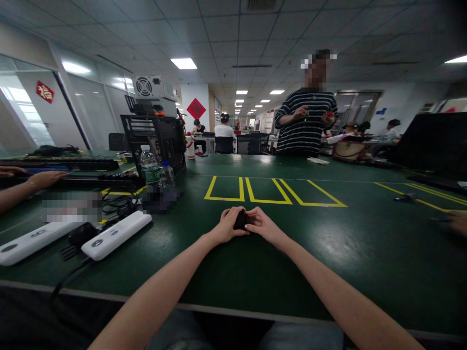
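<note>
Grip of both hands [245,226], black object [240,220] between

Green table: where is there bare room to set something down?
The table is bare inside the three yellow outlines and right of the right hand, short of the small dark item. Crowded: the left, with two white power strips, bottles and the computer case.

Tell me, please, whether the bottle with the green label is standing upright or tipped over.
Upright: the bottle has its white cap at the top, above the green label.
</note>
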Demonstrator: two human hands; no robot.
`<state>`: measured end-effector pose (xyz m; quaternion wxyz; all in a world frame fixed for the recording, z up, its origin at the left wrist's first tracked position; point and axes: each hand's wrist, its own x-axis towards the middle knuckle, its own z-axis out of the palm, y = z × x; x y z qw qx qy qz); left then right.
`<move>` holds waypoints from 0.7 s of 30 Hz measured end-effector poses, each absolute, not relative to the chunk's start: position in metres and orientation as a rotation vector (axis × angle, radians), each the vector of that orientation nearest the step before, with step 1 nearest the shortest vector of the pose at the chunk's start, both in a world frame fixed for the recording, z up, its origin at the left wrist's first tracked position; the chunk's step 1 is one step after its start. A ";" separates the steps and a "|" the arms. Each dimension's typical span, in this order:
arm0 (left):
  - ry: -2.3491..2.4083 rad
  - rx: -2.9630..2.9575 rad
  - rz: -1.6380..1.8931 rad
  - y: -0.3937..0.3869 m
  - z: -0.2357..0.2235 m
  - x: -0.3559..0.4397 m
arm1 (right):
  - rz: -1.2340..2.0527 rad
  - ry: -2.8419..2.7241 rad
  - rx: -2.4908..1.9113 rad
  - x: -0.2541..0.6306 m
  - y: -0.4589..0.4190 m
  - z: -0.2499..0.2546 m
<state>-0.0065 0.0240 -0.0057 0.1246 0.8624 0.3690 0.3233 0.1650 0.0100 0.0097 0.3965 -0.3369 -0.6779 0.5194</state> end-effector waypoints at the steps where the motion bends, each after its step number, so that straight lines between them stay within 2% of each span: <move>1: 1.080 2.513 0.945 0.024 -0.006 -0.007 | 1.309 -1.714 -0.847 0.165 0.010 0.009; 8: 1.072 2.512 0.919 0.022 -0.002 -0.007 | 1.213 -1.676 -0.932 0.160 0.015 0.002; 21: 1.073 2.478 0.881 0.017 0.005 -0.009 | 1.304 -1.715 -0.928 0.164 0.006 0.011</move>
